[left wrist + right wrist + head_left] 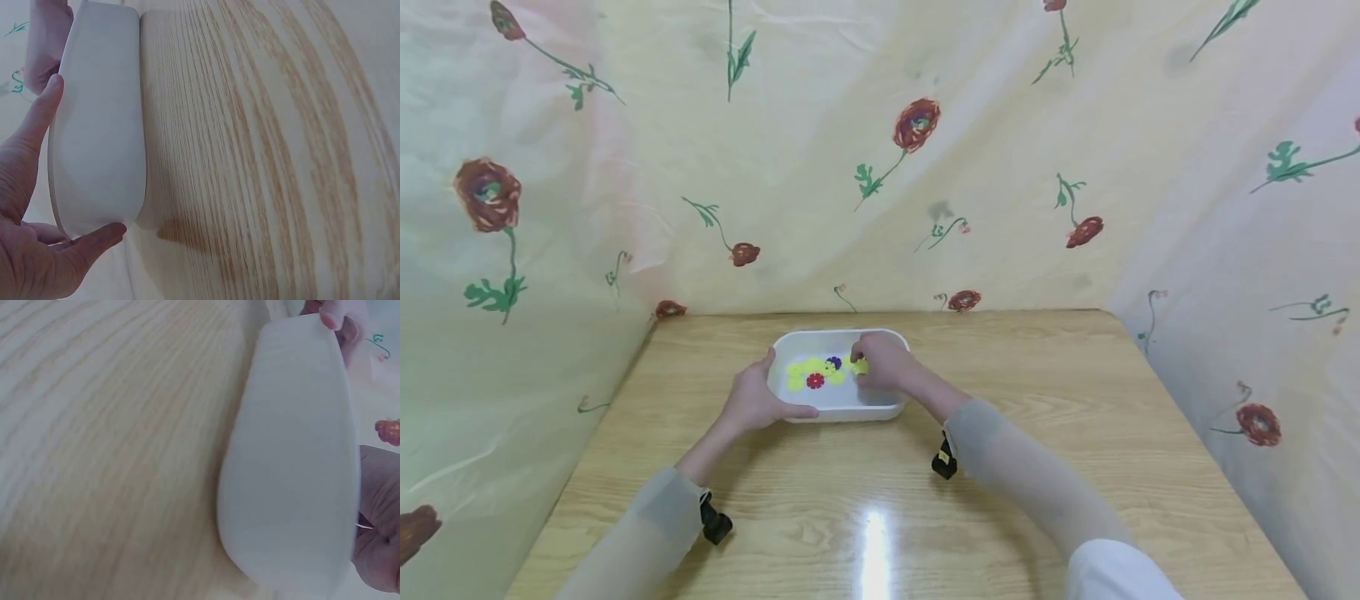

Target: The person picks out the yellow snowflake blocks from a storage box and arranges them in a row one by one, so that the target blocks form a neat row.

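Note:
A shallow white plastic tray [838, 414] sits toward the back of the table. My left hand [754, 400] grips its left end, thumb along the front rim; in the left wrist view, fingers [94, 244] press the tray's end wall. Inside lie several yellow notched discs [795, 377], a red notched disc [816, 381] and a purple one [834, 363]. My right hand [886, 363] reaches over the tray's right part, curled fingers pinching a yellow notched disc [861, 367]. In the right wrist view, the tray wall [290, 456] hides most of that hand.
The wood-grain table [820, 492] has a bright glare streak near its front. A flowered cloth [820, 167] hangs behind it and along both sides. Small black wrist cameras [716, 527] hang below both sleeves.

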